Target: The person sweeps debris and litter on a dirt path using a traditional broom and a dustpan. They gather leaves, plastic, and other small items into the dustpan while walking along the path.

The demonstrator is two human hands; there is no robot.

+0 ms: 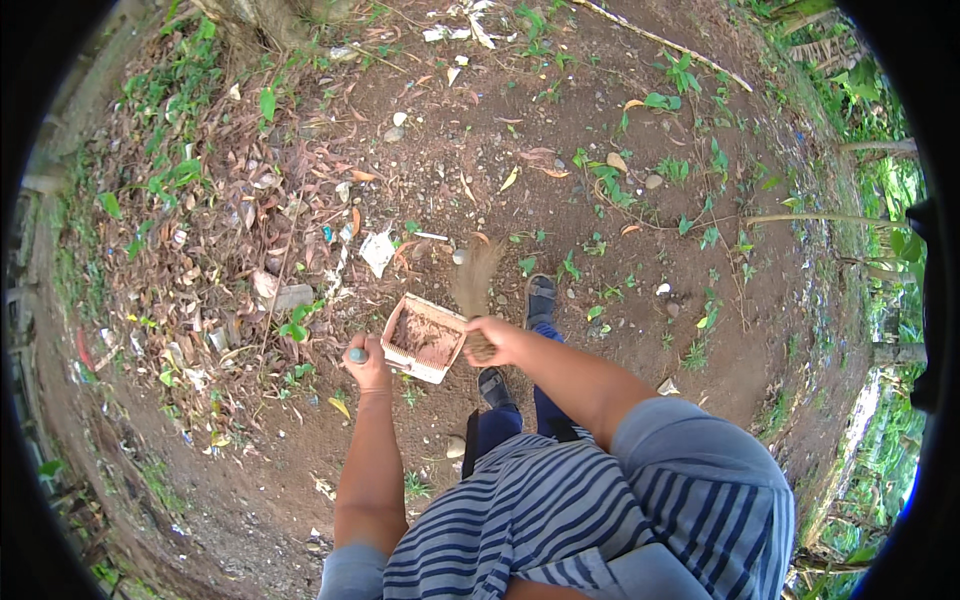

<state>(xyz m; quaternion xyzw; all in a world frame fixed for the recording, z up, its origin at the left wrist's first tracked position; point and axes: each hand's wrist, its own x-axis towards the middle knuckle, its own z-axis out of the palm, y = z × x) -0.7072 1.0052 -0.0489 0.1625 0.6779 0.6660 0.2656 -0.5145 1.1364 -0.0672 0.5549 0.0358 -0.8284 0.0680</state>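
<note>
My left hand (368, 365) is closed round the handle of a pale pink dustpan (429, 376), whose pan lies to the hand's right with brown dirt in it. A comb-like ridged edge runs along the pan's near side. In my right hand (492, 342), fingers wrapped round its bound grip, is a soft hand broom (478, 282). Its tan bristles fan out away from me over the soil, just beyond the pan's right side. The broom's grip is partly hidden by my fingers.
Dry leaves (260, 200) and litter cover the ground at the left. A crumpled white scrap (377, 252) lies beyond the dustpan. My sandalled feet (540, 300) are close by the broom. A tree trunk (255, 25) stands far left, and a long stick (665, 42) lies far right.
</note>
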